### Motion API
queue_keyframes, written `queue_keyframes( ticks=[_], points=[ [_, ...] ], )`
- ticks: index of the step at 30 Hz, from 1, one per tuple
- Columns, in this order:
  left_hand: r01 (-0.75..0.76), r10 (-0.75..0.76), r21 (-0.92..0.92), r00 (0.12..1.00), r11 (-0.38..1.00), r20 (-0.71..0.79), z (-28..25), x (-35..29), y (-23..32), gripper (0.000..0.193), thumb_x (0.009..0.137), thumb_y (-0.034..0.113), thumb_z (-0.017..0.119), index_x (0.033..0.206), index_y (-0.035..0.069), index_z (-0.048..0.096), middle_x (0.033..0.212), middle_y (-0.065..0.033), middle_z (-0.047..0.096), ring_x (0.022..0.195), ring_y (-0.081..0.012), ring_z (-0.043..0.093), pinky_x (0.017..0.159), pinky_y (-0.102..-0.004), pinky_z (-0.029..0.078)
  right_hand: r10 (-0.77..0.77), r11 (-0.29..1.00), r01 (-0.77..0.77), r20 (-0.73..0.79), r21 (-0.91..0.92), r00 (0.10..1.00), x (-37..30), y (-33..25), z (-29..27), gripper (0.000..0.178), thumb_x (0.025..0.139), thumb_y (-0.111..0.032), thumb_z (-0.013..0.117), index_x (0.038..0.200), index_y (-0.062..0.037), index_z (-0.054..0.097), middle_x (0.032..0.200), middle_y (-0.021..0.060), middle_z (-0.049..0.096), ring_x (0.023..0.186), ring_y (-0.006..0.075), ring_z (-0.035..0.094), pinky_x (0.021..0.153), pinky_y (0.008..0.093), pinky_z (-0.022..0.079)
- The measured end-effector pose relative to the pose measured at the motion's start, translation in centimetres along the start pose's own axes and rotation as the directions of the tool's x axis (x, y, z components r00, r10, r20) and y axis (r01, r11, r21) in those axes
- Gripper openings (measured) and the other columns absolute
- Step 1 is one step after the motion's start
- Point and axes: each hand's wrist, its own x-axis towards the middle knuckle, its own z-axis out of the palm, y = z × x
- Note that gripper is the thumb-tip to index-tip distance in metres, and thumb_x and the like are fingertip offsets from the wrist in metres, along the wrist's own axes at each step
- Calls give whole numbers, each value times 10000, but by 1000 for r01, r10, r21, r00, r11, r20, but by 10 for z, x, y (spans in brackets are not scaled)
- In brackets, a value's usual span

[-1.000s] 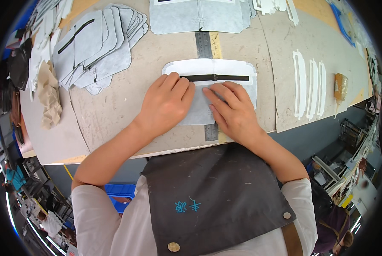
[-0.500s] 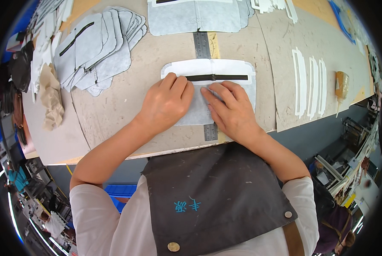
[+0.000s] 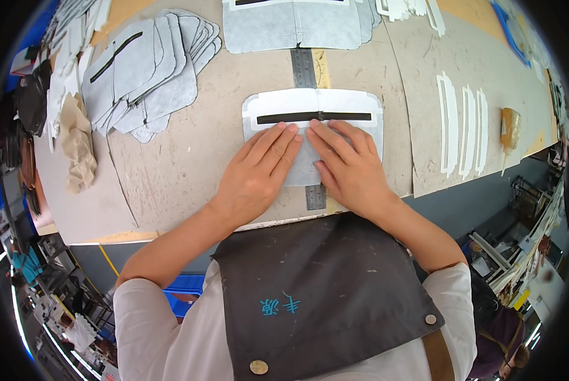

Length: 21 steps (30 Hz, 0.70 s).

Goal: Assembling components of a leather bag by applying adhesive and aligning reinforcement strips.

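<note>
Flat and spread, our left hand (image 3: 259,173) and right hand (image 3: 349,170) pressing the grey felt panel (image 3: 312,120), metal ruler (image 3: 304,68) beneath, felt stack (image 3: 146,71) at left, white strips (image 3: 462,130) at right.

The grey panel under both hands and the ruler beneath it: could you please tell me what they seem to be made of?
Grey panel: probably felt, matte and fuzzy-looking, with a white band and dark strip on top. Ruler: likely steel, grey with fine graduation marks.

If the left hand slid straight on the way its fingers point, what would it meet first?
The left hand lies flat on the grey felt panel, fingers pointing up and slightly right. It would probably first meet the black zipper strip in the white band just beyond the fingertips.
</note>
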Motion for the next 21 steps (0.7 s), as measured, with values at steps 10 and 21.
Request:
queue_keyframes(
  ticks=[10, 21],
  points=[
    [122, -125, -82, 992, 989, -32, -8, -5, -25, 518, 750, 28, 703, 1237, -53, 548, 1343, -162, 526, 1203, -321, 523, 1007, -402, 438, 53, 997, -54, -7, -54, 999, -17, 31, -31, 520, 830, -120, 642, 1308, 22, 494, 1415, 149, 451, 1291, 291, 441, 1032, 419, 373],
    [213, -236, 129, 952, 968, 196, -11, 10, -26, 684, 846, 232, 654, 1411, -23, 364, 1512, -157, 322, 1415, -283, 283, 1154, -440, 222, 174, 965, -167, 18, -202, 985, -12, 39, -33, 530, 858, -168, 615, 1335, 7, 465, 1435, 153, 418, 1337, 309, 387, 1096, 434, 318]
  ],
)
